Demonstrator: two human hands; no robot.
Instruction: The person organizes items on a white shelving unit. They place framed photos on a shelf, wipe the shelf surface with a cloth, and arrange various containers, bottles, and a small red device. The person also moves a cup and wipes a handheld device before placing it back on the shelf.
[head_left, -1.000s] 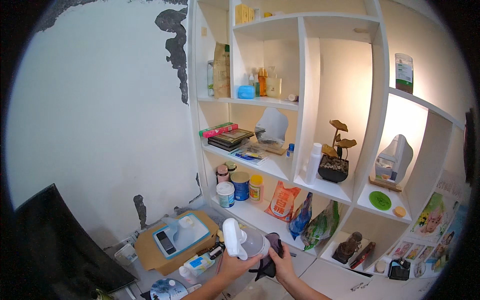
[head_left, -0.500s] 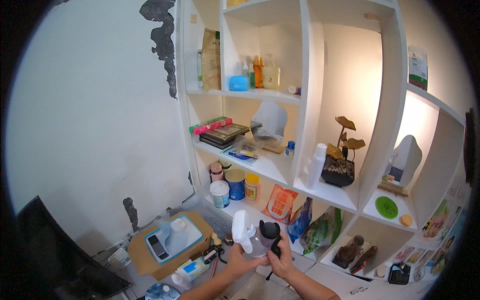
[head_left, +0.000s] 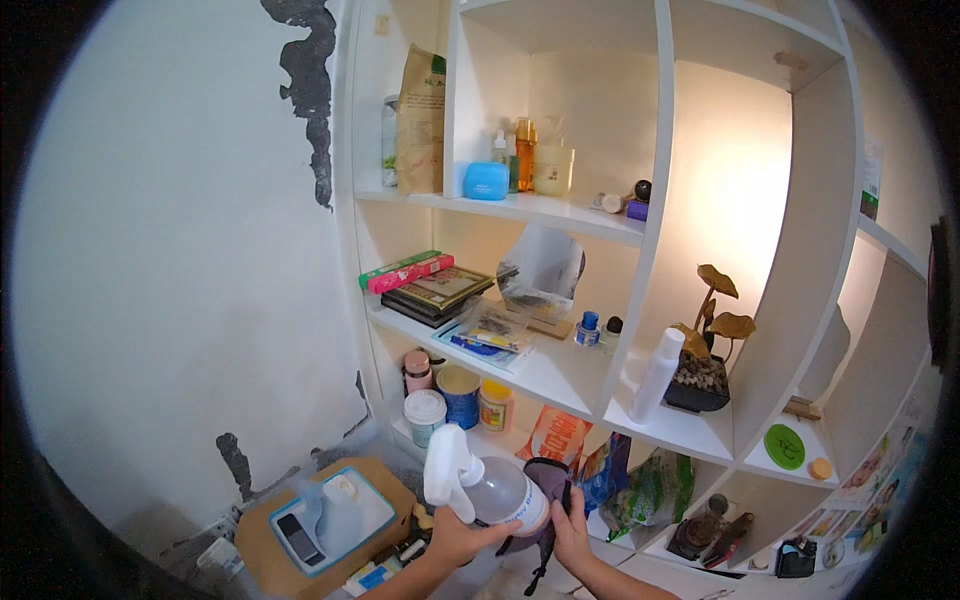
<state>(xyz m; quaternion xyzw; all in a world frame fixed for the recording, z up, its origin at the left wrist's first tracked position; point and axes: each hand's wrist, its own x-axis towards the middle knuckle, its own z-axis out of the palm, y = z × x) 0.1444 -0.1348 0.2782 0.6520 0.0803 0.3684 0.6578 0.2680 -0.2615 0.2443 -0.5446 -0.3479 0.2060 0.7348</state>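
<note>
My left hand [head_left: 455, 545] is wrapped round a spray bottle [head_left: 496, 490] with a white trigger head, a clear body and a white label. The bottle leans with its head up and to the left. In my right hand [head_left: 574, 532] is a dark grey cloth item [head_left: 546, 472] with a black strap and a dangling cord, pinched at its edge. It lies against the right side of the bottle and partly behind it. Its exact kind I cannot make out.
White shelves [head_left: 560, 372] rise ahead, holding tubs, bagged packets [head_left: 556, 437], a white bottle [head_left: 658, 376] and a potted ornament [head_left: 700, 375]. At lower left stands a cardboard box [head_left: 262, 540] bearing a blue-rimmed tray [head_left: 375, 520] with a dark handheld device [head_left: 300, 538].
The spray bottle has come nearer and shifted left, its label now showing. The dark cloth item appears more spread out beside it. The whole view has moved closer to the shelves.
</note>
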